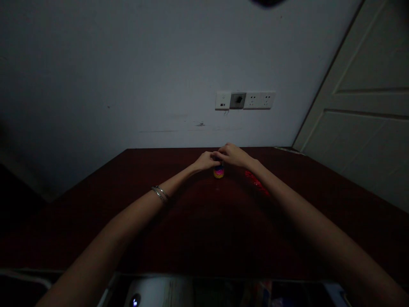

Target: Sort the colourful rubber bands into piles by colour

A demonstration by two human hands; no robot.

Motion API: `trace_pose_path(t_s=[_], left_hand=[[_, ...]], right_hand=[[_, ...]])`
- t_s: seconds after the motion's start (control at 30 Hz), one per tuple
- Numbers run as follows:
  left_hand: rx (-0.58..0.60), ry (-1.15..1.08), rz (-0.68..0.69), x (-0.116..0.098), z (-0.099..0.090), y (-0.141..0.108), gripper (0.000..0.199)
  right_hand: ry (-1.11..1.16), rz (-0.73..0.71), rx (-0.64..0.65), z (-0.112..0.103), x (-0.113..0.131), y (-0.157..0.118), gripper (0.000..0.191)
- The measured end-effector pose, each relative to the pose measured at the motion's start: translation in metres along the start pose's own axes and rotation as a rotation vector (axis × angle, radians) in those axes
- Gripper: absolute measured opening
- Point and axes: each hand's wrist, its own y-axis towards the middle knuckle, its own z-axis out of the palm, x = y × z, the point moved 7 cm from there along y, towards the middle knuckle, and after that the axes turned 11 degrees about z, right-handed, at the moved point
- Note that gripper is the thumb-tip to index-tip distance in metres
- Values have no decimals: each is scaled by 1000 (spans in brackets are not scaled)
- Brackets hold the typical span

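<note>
Near the back of the dark red table (191,221) stands a small colorful container (219,172), pink and yellow toward its bottom. My left hand (206,161) closes on its upper left side. From the right, my right hand (231,154) reaches over its top with the fingers bent together. The fingers of both hands meet there and hide the container's upper part. Shiny red material (256,182) lies on the table, partly behind my right forearm.
Behind the table rises a pale wall with a row of sockets (258,100). A white panelled door (367,111) is at the right. Along the near edge, below the tabletop, are a pale object (153,292) and other dim items.
</note>
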Motion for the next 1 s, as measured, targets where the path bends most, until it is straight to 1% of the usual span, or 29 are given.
trace_pose_path(t_s=[0.07, 0.17, 0.3, 0.4, 0.5, 0.57, 0.63, 0.67, 0.7, 0.77, 0.83, 0.87, 0.93, 1.0], left_hand=[[-7, 2, -9, -2, -1, -1, 25], [3, -41, -11, -5, 1, -3, 25], [10, -60, -49, -6, 3, -4, 32], [19, -56, -48, -7, 4, -4, 37], [-16, -37, -47, -6, -3, -3, 51], [-65, -10, -62, -6, -11, -2, 61], [-147, 0, -68, -11, -23, -1, 63], [-199, -8, -58, -17, -29, -1, 60], [-257, -22, -38, -25, -35, -1, 55], [-358, -46, 30, -46, -40, 0, 43], [-366, -28, 126, -71, -32, 1, 34], [-330, 6, 174, -82, -21, 2, 32], [-171, 90, 235, -97, 11, 4, 28], [60, 152, 248, -98, 52, 3, 25]], right_hand=[[-18, -3, -21, -3, 0, 2, 43], [-31, -16, -94, -10, 0, 4, 45], [32, 5, -193, -25, -8, 5, 45], [126, 55, -251, -39, -23, 2, 44], [165, 125, -267, -49, -50, -4, 43], [160, 181, -241, -50, -74, -11, 41], [166, 234, -170, -43, -101, -19, 35], [184, 254, -105, -36, -114, -24, 31], [195, 269, -13, -26, -126, -29, 27], [159, 301, 166, -4, -145, -43, 22], [111, 346, 266, 13, -160, -59, 22], [107, 364, 298, 19, -164, -66, 25], [114, 391, 328, 28, -167, -80, 29], [125, 401, 316, 32, -168, -92, 30]])
